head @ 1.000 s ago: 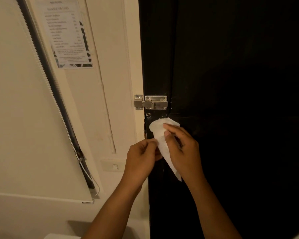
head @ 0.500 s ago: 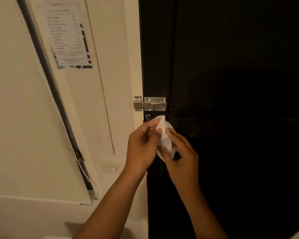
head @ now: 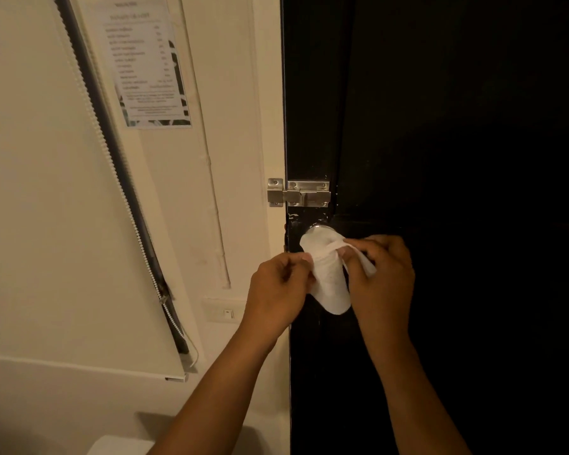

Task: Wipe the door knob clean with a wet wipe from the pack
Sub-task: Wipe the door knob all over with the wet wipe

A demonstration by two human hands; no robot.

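A white wet wipe (head: 329, 277) is draped over the metal door knob (head: 319, 228) on the black door (head: 457, 159); only the knob's shiny top edge shows above the wipe. My left hand (head: 276, 290) pinches the wipe's left edge. My right hand (head: 381, 274) grips its right side, fingers closed on the cloth. The wipe's lower end hangs loose between both hands. The pack is not in view.
A silver slide bolt (head: 298, 193) sits just above the knob, bridging door and cream frame. To the left are a wall with a printed notice (head: 145, 64), a roller blind with bead chain (head: 125, 198) and a switch (head: 225, 311).
My hands have moved apart, spreading the bunched wipe over the knob. The knob's top edge now shows. The right hand shifted to the right side of the wipe.
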